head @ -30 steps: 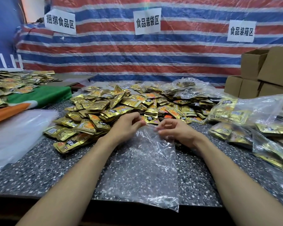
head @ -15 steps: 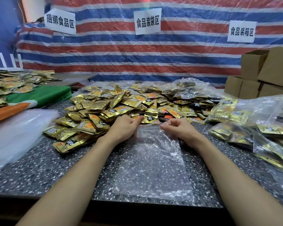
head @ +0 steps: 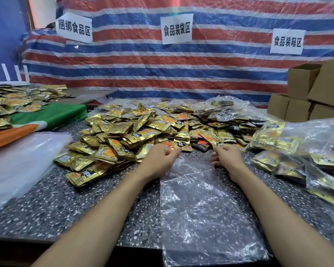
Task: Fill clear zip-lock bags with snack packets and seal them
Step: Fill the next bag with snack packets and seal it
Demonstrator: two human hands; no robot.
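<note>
Clear crinkled plastic zip-lock bag (head: 201, 218) lies flat in the lower centre of the frame on the speckled dark stone table (head: 75, 205). Its near end hangs past the table's front edge and its far end sits between my two hands. It looks empty.

Left hand (head: 159, 159) is at centre, at the bag's upper-left corner, fingers curled inward. The film rides up against the heel of the hand. I cannot tell whether the fingers actually hold the bag's rim.

Right hand (head: 228, 157) is right of centre, at the bag's upper-right corner. Thumb and forefinger pinch the lower tip of one gold-and-orange foil snack packet (head: 209, 138) at the near edge of the pile. The lower fingers touch the bag's top edge.

Big heap of gold foil snack packets (head: 123, 135) spreads across the middle of the frame, just beyond both hands. Filled clear bags of packets (head: 297, 151) are stacked at the right edge. Brown cardboard boxes (head: 305, 81) are piled at upper right.

A stack of milky plastic sheets (head: 21, 160) sits at left, with a green and orange cloth (head: 50, 116) behind it. More gold packets (head: 14, 103) lie at far left. A red, white and blue striped tarp (head: 181, 70) fills the background, with three white paper signs (head: 176, 28) on it.
</note>
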